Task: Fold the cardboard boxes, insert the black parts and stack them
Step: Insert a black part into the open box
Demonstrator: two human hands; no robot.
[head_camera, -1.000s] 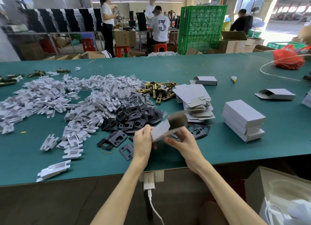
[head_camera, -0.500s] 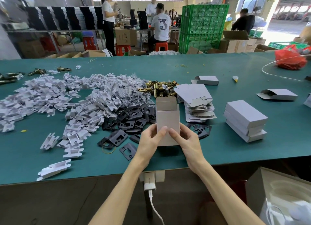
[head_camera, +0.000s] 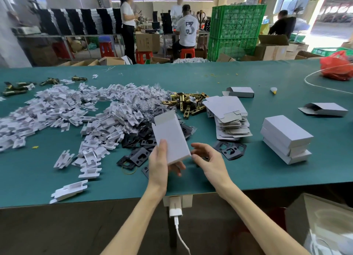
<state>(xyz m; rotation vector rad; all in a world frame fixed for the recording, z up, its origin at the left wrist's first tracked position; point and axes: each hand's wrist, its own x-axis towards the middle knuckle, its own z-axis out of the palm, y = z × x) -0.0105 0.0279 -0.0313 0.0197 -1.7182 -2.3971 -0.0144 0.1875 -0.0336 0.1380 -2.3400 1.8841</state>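
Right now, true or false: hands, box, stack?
1. The left hand grips the box. True.
2. The box's top flap is closed. False: it stands open.
3. The stack of finished boxes sits to the right of both hands. True.
4. The right hand holds a black part. False: it holds nothing; the black parts lie on the table.

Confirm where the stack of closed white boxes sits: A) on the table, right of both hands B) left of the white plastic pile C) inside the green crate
A: the stack of closed white boxes rests on the green table, right of the right hand and of the left hand gripping the cardboard box.
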